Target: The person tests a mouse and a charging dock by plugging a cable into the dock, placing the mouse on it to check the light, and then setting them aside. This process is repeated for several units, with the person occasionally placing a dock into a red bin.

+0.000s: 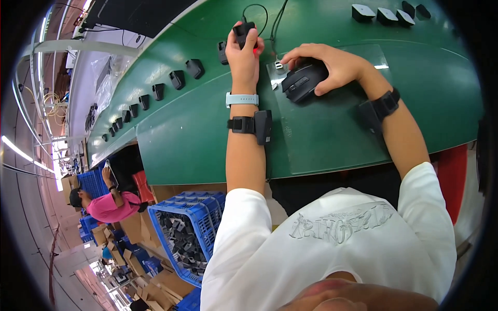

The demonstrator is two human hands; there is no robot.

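Note:
My left hand (244, 59) is raised over the green table, its fingers and thumb closed around a small black device (243, 33). A thin black cable (265, 19) loops near the top of that device, and a red glow shows beside my thumb. Over a black computer mouse (303, 83) my right hand (337, 66) is curved, thumb on the near side and fingers on the far side. The mouse rests on a clear sheet (332, 140). A small metal-ended plug (279, 65) and a little white piece (275, 86) lie just left of the mouse.
Black devices (177, 79) stand in a line along the table's left side. Several white-faced ones (387, 16) sit at the far right. A blue crate (155, 220) full of black and grey parts is below the table's edge. Another person (111, 206) in pink is further left.

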